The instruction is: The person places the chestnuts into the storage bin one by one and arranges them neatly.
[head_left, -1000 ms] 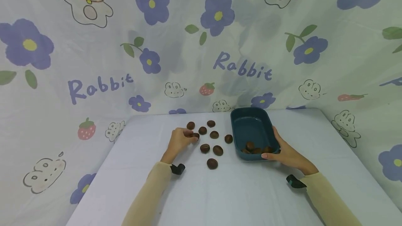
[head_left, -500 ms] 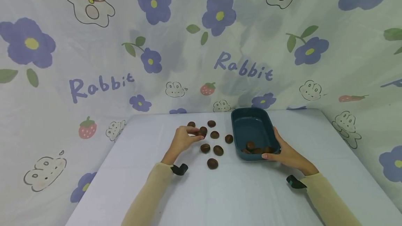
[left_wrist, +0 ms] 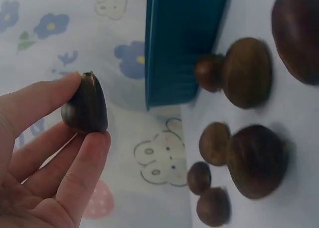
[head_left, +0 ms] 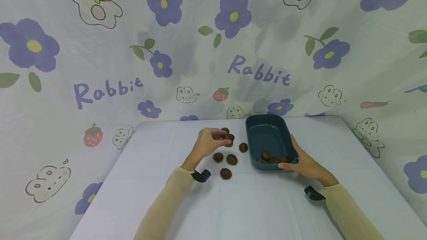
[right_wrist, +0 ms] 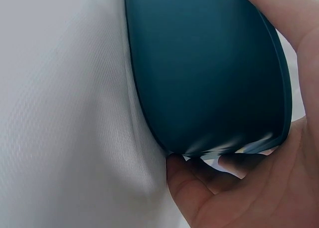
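Between thumb and fingertips, my left hand (head_left: 207, 146) pinches a dark brown chestnut (left_wrist: 87, 107), raised above the table in the left wrist view. Beneath and beside that hand lie several loose chestnuts (head_left: 231, 159), some partly covered by it in the head view. My right hand (head_left: 307, 163) holds the near right corner of a deep teal dish (head_left: 268, 125); its thumb lies over the near rim and its fingers run along the right side. Several chestnuts (head_left: 265, 155) are gathered at the dish's near end. The right wrist view shows the dish's outer wall (right_wrist: 204, 73) inside the grip.
A white cloth covers the table (head_left: 213, 210). Behind it hangs a curtain (head_left: 193, 66) printed with flowers and rabbits. One chestnut (head_left: 243, 147) lies close to the dish's left side, and another (head_left: 225, 173) is nearest the front.
My left hand has taken up a chestnut from the left of the group and carried it rightward toward the dish. My right hand and the dish have stayed in place.
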`<state>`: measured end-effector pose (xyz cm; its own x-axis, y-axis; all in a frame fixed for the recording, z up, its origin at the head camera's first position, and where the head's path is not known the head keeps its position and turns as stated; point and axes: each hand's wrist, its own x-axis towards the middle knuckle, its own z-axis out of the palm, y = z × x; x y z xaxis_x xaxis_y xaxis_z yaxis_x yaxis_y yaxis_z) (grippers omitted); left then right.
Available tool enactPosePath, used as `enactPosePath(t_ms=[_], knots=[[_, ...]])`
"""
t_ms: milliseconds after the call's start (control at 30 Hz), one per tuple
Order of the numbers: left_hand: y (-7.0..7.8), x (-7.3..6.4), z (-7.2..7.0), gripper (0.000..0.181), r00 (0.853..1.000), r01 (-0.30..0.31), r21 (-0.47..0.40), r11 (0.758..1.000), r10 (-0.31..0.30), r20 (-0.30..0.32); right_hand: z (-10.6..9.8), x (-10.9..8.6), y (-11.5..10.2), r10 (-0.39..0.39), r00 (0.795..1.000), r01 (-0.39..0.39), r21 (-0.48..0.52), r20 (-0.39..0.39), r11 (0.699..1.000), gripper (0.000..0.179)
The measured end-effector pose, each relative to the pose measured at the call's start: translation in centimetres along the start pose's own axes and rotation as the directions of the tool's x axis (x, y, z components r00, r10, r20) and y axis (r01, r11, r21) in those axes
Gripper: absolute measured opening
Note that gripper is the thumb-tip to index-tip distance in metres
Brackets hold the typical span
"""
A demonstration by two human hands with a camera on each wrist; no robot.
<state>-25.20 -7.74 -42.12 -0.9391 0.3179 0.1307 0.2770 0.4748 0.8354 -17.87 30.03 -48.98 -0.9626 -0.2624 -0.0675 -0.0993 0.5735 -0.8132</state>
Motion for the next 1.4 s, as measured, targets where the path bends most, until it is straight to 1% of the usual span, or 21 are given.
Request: enactPosePath(t_ms=[100, 267, 367, 467, 567, 800, 967, 1133, 1233, 1333, 1400], knots=[[0.6, 0.3, 0.6, 0.032, 0.999, -0.032, 0.008, 0.999, 0.032, 0.018, 0.0, 0.0, 0.2, -0.004, 1.0, 0.004, -0.003, 0.001, 1.0, 0.129], [1.2, 0.8, 1.9, 0.033, 0.996, -0.059, -0.012, 0.998, 0.059, 0.061, 0.0, 0.2, 0.6, -0.014, 1.0, 0.014, 0.006, -0.002, 1.0, 0.129], [1.5, 1.1, 2.8, 0.034, 0.994, -0.077, 0.009, 0.997, 0.077, 0.074, 0.1, 0.3, 0.8, -0.023, 1.0, 0.023, 0.019, -0.005, 1.0, 0.128], [1.9, 1.4, 3.6, 0.034, 0.993, -0.081, 0.028, 0.996, 0.078, 0.089, 0.2, 0.3, 0.8, -0.026, 1.0, 0.026, 0.025, -0.003, 0.999, 0.128], [2.3, 1.6, 4.4, 0.034, 0.993, -0.072, 0.033, 0.997, 0.068, 0.101, 0.2, 0.3, 0.7, -0.027, 1.0, 0.027, 0.027, 0.003, 0.999, 0.128], [2.8, 2.1, 6.1, 0.033, 0.987, -0.108, 0.069, 0.992, 0.099, 0.126, 0.1, 0.2, 0.4, -0.01, 1.0, 0.01, 0.034, 0.006, 0.999, 0.128], [2.9, 2.3, 7.1, 0.031, 0.982, -0.12, 0.096, 0.988, 0.104, 0.159, 0.1, 0.3, 0.4, -0.01, 1.0, 0.01, 0.024, 0.006, 1.0, 0.128], [2.9, 2.6, 7.9, 0.026, 0.968, -0.189, 0.147, 0.971, 0.16, 0.193, 0.0, 0.2, 0.3, -0.015, 1.0, 0.014, 0.028, 0.011, 1.0, 0.128], [3.2, 2.7, 8.2, 0.024, 0.961, -0.216, 0.188, 0.958, 0.175, 0.214, 0.0, 0.1, 0.1, -0.01, 1.0, 0.01, 0.035, 0.012, 0.999, 0.128], [3.4, 2.9, 8.5, 0.024, 0.952, -0.243, 0.234, 0.941, 0.185, 0.244, -0.1, 0.1, 0.0, -0.001, 1.0, 0.0, 0.033, 0.014, 0.999, 0.128], [3.6, 3.0, 8.7, 0.024, 0.944, -0.272, 0.27, 0.924, 0.2, 0.263, -0.1, 0.0, 0.0, 0.003, 1.0, -0.003, 0.029, 0.014, 1.0, 0.128]])
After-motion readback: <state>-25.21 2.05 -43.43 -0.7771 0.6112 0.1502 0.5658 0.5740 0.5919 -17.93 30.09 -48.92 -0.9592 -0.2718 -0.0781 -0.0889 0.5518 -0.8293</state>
